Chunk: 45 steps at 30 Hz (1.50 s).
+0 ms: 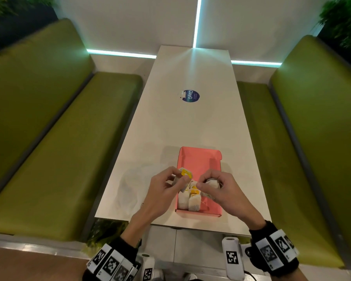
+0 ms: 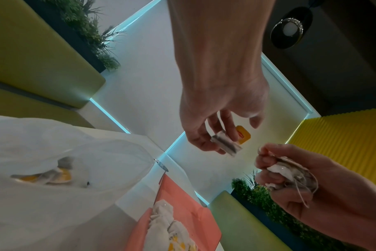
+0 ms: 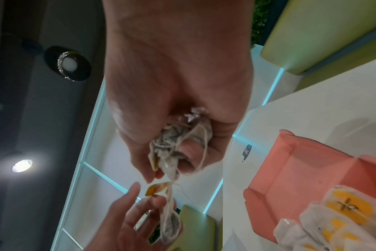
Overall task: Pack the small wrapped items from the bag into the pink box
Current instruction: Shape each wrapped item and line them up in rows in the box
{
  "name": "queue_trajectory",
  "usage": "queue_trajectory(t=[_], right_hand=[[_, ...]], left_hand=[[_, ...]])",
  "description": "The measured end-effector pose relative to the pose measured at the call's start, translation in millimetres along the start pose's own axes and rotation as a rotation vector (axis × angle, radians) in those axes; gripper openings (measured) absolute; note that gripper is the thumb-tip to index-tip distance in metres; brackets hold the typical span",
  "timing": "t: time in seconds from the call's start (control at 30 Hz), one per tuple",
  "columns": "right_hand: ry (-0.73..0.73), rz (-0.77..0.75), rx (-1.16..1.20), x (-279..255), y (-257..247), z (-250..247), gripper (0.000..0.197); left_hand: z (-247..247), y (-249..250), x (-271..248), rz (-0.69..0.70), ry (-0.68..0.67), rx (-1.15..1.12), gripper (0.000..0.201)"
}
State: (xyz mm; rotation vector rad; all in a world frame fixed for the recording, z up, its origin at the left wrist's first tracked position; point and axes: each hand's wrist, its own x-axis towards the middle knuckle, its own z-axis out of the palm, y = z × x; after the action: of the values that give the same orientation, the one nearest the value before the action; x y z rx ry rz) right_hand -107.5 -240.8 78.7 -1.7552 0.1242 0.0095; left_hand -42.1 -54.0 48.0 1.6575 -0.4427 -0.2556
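Note:
My left hand [image 1: 178,178] pinches one small white tea bag [image 1: 185,173] with a yellow tag, just above the left rim of the pink box [image 1: 199,159]. My right hand [image 1: 209,182] grips a crumpled bunch of tea bags [image 1: 212,183] over the box's middle. In the right wrist view, strings run from that bunch [image 3: 174,141] down to the bag [image 3: 170,225] in the left hand [image 3: 140,212]. Several wrapped tea bags [image 1: 190,197] lie in the box's near left part. The clear plastic bag [image 2: 75,152] lies left of the box with a few tea bags [image 2: 47,175] inside.
The box stands near the front edge of a long white table [image 1: 190,122]. A round blue sticker [image 1: 190,96] sits further up the table. Green padded benches [image 1: 69,149] run along both sides.

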Motion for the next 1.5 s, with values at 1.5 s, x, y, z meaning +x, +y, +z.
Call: queue_trajectory(t=[1.5], right_hand=[[0.010,0.043,0.167,-7.4,15.9,37.0,0.010]], left_hand=[[-4.5,2.5,-0.4,-0.129,0.129,-0.251,0.014]])
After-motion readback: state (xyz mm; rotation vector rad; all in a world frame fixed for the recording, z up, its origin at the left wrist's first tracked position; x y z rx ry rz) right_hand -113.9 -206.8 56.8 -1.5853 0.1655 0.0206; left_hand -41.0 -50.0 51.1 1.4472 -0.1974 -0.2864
